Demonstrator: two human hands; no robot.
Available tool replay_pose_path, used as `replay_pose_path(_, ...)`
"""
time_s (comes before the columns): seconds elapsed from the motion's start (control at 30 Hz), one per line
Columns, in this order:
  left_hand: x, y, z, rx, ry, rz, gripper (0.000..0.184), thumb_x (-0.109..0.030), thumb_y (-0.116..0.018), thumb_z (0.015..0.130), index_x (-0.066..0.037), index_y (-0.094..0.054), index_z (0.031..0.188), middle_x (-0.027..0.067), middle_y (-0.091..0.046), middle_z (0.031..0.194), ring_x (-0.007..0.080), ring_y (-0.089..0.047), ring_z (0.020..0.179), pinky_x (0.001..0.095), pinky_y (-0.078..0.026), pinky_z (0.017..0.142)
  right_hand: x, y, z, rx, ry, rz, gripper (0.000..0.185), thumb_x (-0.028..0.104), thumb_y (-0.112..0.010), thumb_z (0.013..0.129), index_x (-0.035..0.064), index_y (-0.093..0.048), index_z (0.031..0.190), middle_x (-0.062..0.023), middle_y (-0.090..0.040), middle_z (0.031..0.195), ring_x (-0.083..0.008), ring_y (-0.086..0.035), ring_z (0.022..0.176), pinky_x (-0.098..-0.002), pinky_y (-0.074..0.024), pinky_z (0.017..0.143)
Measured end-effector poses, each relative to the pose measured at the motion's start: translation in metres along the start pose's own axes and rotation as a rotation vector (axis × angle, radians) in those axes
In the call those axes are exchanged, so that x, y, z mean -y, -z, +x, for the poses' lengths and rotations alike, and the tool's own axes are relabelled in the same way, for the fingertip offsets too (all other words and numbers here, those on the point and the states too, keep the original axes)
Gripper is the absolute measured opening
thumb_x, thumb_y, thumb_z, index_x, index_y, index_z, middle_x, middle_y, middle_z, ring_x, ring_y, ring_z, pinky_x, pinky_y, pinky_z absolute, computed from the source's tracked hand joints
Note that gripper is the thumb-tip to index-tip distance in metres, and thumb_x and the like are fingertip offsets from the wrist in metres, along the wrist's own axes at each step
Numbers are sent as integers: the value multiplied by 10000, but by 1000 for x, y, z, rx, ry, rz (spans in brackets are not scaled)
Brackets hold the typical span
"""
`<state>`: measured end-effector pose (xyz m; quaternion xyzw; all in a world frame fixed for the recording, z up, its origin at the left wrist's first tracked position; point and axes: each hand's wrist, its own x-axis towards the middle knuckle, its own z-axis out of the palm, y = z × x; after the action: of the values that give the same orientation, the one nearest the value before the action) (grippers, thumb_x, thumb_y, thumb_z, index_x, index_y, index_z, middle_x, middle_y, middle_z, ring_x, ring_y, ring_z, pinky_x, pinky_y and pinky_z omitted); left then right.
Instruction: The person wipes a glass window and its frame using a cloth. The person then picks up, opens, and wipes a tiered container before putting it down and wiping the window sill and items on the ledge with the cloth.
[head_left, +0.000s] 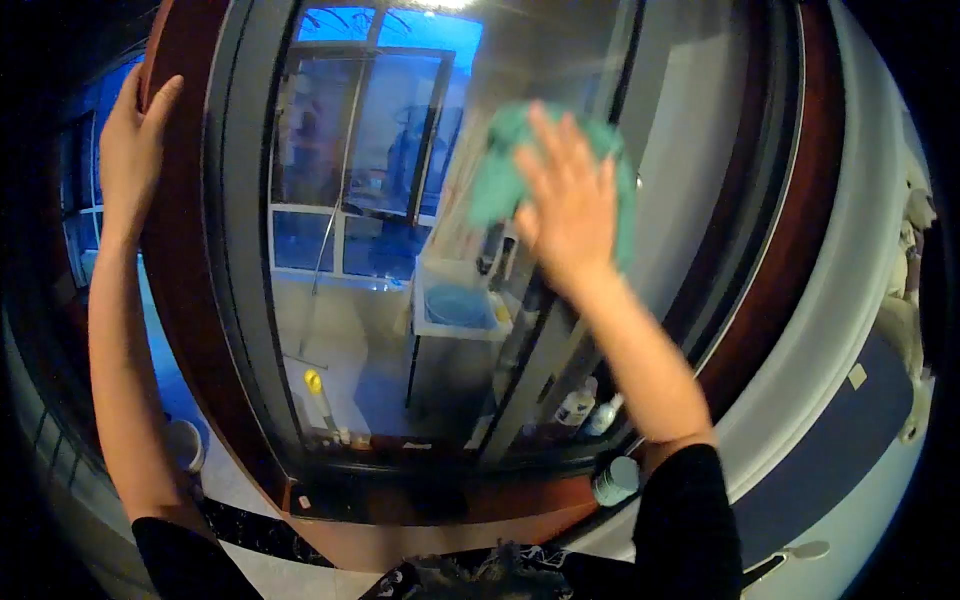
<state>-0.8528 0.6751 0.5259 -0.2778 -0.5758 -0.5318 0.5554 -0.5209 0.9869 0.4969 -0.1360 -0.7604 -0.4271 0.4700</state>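
Note:
My right hand (572, 195), a little blurred, lies over a green cloth (496, 180) and holds it against the window glass (390, 150). Its fingers are stretched upward across the cloth, which sticks out on both sides. On the far left, my left hand (132, 160) grips the edge of the reddish-brown wooden window frame (185, 190), thumb on the near face; the other fingers are partly hidden behind the wood. Dark grey metal framing (240, 230) borders the glass.
Below my right arm, a pale green-lidded container (615, 481) stands on the wooden sill (560, 497). Two bottles (575, 402) show near the lower pane. Through the glass appear a cabinet with a blue basin (460, 305) and a yellow-topped handle (314, 382). A white bucket (184, 445) stands lower left.

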Motion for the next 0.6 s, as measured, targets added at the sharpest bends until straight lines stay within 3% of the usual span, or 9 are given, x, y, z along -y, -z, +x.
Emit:
replay_pose_path(0.1,-5,1,-1,62,27,-62,560,-402,-667,975,-32,-577,1385,175,-709,1197,269,-673,1093,352,-490,938,-67,2,92,-320,38,3,647,253,-655,851,178,-483,1471,-60,-363,1622,-298,-353,1481,-601,-321,1156)
replay_pose_path(0.17,-6,1,-2,33,6,24,568,-399,-669,976,-25,-570,1391,188,-699,1224,269,-669,1107,350,-487,956,-80,29,145,-412,-91,197,598,77,-617,852,68,-479,1434,-223,-534,1417,-459,-477,1281,-537,-366,1094)
replay_pose_path(0.2,-19,5,-5,37,53,70,573,-402,-667,976,-21,-567,1392,213,-689,1244,317,-666,1138,369,-487,970,-94,24,166,-593,-39,90,619,100,-597,873,54,-428,1467,-260,-538,1375,-475,-498,1214,-521,-387,1059)
replay_pose_path(0.33,-25,8,-6,68,58,16,576,-377,-671,973,2,-553,1391,241,-675,1260,364,-652,1181,403,-489,987,-72,-7,244,-735,-592,73,636,278,-613,951,-57,-417,1455,-290,-518,1409,-462,-457,1317,-546,-286,1157)
replay_pose_path(0.4,-27,6,-7,61,57,-6,550,-357,-664,979,2,-558,1382,247,-680,1242,363,-659,1167,401,-492,979,-8,-17,260,-646,-557,-27,644,410,-520,993,-98,-484,1387,-300,-474,1457,-461,-387,1388,-623,-211,1170)
replay_pose_path(0.43,-19,0,-8,29,13,-8,510,-371,-648,980,-44,-569,1363,242,-697,1164,405,-668,1082,455,-511,900,31,33,247,-220,-411,323,614,377,-521,992,-70,-476,1411,-299,-436,1497,-454,-361,1416,-611,-210,1179)
replay_pose_path(0.5,-22,2,-8,13,-5,-10,458,-380,-626,984,-100,-574,1342,231,-720,1070,450,-680,981,521,-530,809,86,-13,243,-483,-12,36,585,313,-570,975,102,-421,1499,-165,-313,1627,-366,-314,1493,-593,-276,1186)
replay_pose_path(0.53,-24,4,-7,58,11,-49,444,-375,-622,985,-102,-572,1331,234,-719,1067,449,-680,984,525,-531,813,112,-10,235,-438,98,111,639,398,-559,995,73,-380,1515,-195,-277,1636,-385,-281,1506,-576,-268,1199)
replay_pose_path(0.6,-26,5,-9,35,23,-5,438,-366,-624,982,-104,-566,1329,236,-721,1050,449,-683,972,530,-533,810,117,-19,235,-443,74,345,666,408,-582,963,154,-384,1547,-102,-298,1652,-323,-316,1506,-576,-245,1215)
